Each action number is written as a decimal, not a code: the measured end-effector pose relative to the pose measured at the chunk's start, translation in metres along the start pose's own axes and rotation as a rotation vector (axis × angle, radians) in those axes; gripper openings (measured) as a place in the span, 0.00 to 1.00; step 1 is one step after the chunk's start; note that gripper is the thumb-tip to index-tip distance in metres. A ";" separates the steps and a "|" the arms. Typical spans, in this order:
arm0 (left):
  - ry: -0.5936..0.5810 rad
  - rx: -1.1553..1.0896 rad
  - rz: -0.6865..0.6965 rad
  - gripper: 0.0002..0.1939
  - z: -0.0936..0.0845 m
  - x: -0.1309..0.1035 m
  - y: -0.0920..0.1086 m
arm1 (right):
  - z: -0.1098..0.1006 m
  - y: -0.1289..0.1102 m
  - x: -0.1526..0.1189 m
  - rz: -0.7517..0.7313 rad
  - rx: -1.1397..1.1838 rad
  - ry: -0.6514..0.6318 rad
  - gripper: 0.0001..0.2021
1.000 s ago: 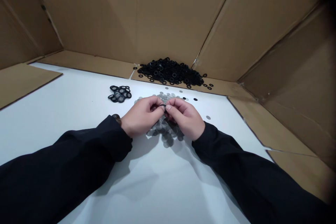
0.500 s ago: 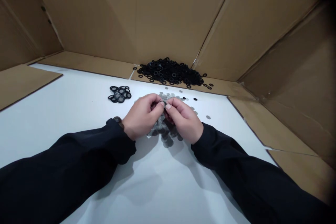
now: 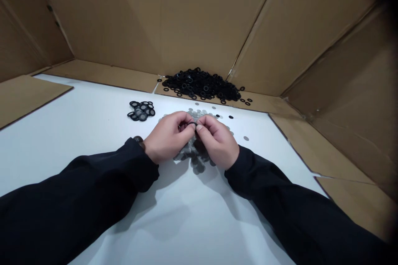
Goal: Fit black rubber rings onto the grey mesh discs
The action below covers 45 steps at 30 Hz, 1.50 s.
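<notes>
Between my two hands, thumbs nearly touching, a small black ring point(image 3: 193, 123) is pinched; most of it is hidden by the fingers. My left hand point(image 3: 170, 136) is closed on its left side, my right hand point(image 3: 218, 140) on its right side. Whether a disc sits in the ring I cannot tell. Below and behind the hands lies a spread of thin grey mesh-like discs point(image 3: 198, 165) on the white table. To the left is a small heap of black rings with grey discs in them point(image 3: 142, 110).
A large pile of black rings point(image 3: 202, 85) lies at the back on a cardboard strip point(image 3: 108, 75). Cardboard walls point(image 3: 199, 16) enclose the white table point(image 3: 77, 128) at the back and sides. Two small dark pieces point(image 3: 231, 117) and a stray grey disc point(image 3: 246, 138) lie to the right.
The ring between my fingertips has tilted slightly and shows more of its dark edge. Both hands stay in almost the same place, still pinching.
</notes>
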<state>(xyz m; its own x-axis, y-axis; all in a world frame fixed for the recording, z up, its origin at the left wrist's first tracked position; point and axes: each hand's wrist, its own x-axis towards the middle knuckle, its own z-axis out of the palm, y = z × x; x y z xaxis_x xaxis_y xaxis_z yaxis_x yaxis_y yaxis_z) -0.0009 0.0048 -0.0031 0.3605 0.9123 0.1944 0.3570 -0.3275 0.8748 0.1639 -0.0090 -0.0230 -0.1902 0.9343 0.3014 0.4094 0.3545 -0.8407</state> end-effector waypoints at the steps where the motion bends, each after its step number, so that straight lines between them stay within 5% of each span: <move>1: 0.011 0.003 0.010 0.07 0.000 0.000 0.000 | 0.000 -0.001 0.000 -0.004 0.000 0.008 0.08; 30: 0.042 -0.064 -0.015 0.11 0.003 0.002 -0.006 | 0.004 0.009 0.003 0.045 0.209 0.015 0.11; 37: -0.025 -0.195 -0.078 0.11 0.003 0.002 -0.005 | 0.006 0.009 0.004 0.169 0.465 0.006 0.13; 45: -0.056 -0.263 -0.106 0.08 0.001 0.004 -0.004 | 0.001 0.013 0.001 0.069 0.194 0.015 0.12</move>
<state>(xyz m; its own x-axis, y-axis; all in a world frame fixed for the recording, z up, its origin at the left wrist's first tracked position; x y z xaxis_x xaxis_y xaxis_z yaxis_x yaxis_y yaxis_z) 0.0001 0.0095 -0.0059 0.3826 0.9207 0.0769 0.1623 -0.1489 0.9755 0.1681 -0.0037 -0.0346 -0.1534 0.9571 0.2457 0.2415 0.2774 -0.9299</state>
